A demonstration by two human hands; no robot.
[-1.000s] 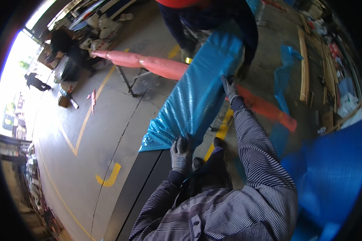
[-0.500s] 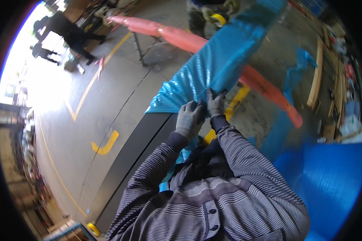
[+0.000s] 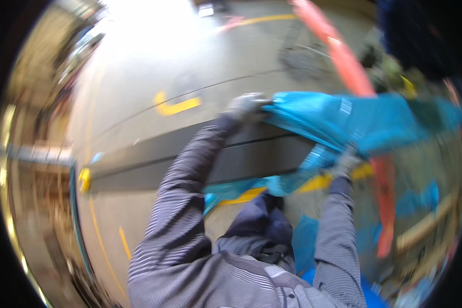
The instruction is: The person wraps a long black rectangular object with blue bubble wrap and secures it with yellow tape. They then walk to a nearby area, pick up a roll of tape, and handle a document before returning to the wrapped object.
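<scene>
A long dark grey panel [image 3: 262, 158] with a lengthwise groove stretches across in front of me. Blue bubble wrap [image 3: 380, 120] covers its right part, and a loose strip hangs along the near side. My gloved left hand [image 3: 245, 108] reaches over the panel to its far side, fingers closed on the wrap's edge. On the near side, my gloved right hand [image 3: 348, 161] grips the wrap's lower edge, though motion blurs its fingers. Between my hands the wrap's edge is pulled slantwise over the panel. A yellow tape roll [image 3: 84, 179] sits at the panel's left end.
Beyond the wrap, a long pink-wrapped piece [image 3: 339, 54] runs crosswise. A co-worker in dark clothes [image 3: 408, 38] stands at the far right. Wooden planks [image 3: 428, 223] and blue scraps lie at right; a rack with a blue-green edge [image 3: 78, 220] stands at left.
My view has swung left along the panel. My hands, formerly close together on the wrap, are now far apart, the left on the far edge and the right on the near side.
</scene>
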